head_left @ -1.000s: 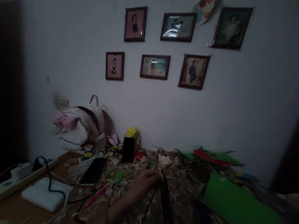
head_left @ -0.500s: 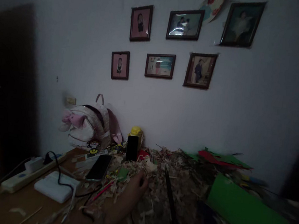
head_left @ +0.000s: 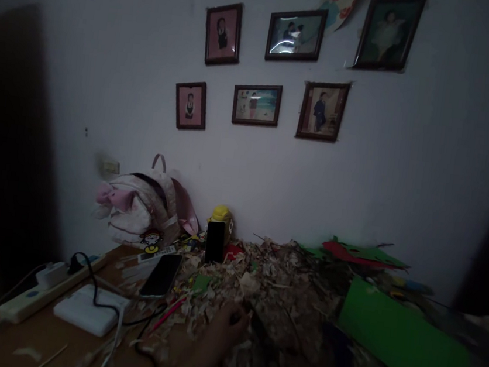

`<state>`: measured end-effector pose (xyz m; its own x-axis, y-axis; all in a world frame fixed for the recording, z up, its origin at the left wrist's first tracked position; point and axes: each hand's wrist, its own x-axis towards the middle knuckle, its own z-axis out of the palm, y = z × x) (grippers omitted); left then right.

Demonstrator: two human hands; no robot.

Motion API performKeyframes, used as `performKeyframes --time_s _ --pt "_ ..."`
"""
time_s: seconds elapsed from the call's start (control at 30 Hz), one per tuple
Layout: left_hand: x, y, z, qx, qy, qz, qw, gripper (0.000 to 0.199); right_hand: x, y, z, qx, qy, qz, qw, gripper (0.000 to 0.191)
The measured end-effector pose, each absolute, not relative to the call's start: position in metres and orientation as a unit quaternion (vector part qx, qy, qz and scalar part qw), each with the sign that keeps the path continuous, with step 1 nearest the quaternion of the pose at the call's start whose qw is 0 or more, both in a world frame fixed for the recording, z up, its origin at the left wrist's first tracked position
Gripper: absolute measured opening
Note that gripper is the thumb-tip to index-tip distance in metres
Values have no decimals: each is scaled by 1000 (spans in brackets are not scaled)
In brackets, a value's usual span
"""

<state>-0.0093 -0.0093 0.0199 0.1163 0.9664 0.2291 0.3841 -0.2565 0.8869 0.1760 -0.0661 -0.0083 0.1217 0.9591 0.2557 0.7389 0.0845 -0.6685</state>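
Left hand (head_left: 225, 328) dropped lower at shavings pile (head_left: 277, 281) w/ phone (head_left: 161, 275) nearby, fingers (head_left: 240, 318) curled, can't tell if holding anything.

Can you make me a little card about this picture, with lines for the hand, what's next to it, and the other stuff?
Left hand: at the edge of the pile, too dark to see what it holds
Next to it: wood shavings, pink pen
Other stuff: phone, backpack, power strip, green paper, framed photos
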Motion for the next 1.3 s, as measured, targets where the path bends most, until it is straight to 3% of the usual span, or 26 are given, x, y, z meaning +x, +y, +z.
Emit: performKeyframes --time_s 0.1,0.2,0.3,0.63,0.87,1.2,1.3 --pt "-3 -14 16 668 509 430 330 23 175 -65 18 -639 -679 113 343 25" --pt "4 -20 14 690 483 436 316 20 165 -61 31 -638 -666 188 339 31" --pt "8 -25 12 684 476 439 337 21 154 -51 20 -593 -573 338 453 38" --pt "13 -35 2 439 371 435 693 18 160 -40 -21 -502 -533 453 509 24" --pt "10 -23 -4 512 410 412 632 22 164 -39 -21 -543 -514 439 498 34" --pt "10 -35 2 493 311 448 678 25 159 -57 0 -528 -573 413 472 30" --pt "11 -37 8 494 306 448 679 32 158 -56 -2 -529 -576 414 464 36"
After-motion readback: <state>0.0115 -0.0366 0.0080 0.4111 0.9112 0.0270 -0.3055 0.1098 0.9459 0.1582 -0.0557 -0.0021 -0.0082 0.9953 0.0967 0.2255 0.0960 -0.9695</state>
